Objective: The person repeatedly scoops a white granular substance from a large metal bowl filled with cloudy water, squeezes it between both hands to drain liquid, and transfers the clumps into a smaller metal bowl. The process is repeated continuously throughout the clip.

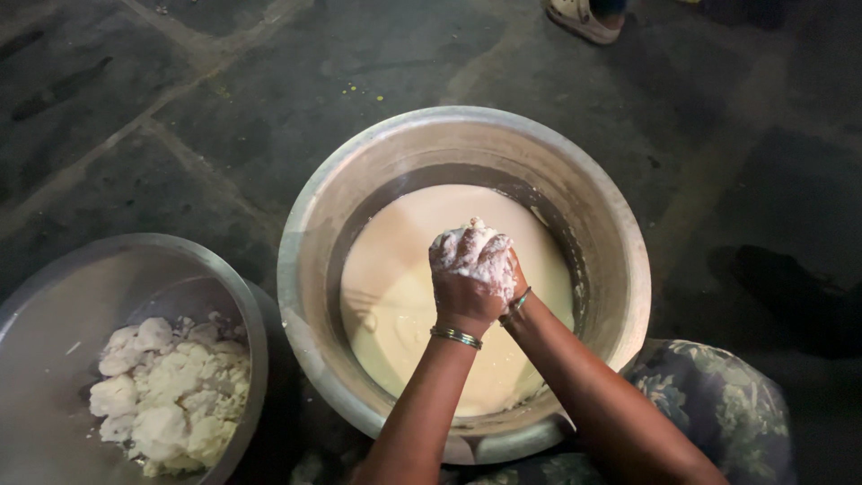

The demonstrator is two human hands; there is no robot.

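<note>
Head view: both forearms reach forward from the bottom edge and meet over the middle of the big pot (pixel 305 224). The left hand (pixel 469 274) lies on top, fingers curled shut, knuckles up, coated in white paste. The right hand (pixel 515 286) is pressed against it from the right and mostly hidden behind it; it seems closed too, the two clasped together, but what they squeeze between them cannot be seen beyond the white paste (pixel 471 244) clinging to the fingers. Each wrist wears one thin metal bangle (pixel 456 337), two in all.

The hands hang just above the pale cream liquid (pixel 395 296) that fills the pot's bottom.

Two metal vessels stand on the dark stone floor (pixel 180 117): the pot, and a smaller bowl (pixel 54 296) just left of it. The bowl holds one heap of white crumbly lumps (pixel 171 395).

A floral-clothed knee (pixel 718 395) shows at lower right. One sandalled foot (pixel 584 16) of another person stands at the top edge.
</note>
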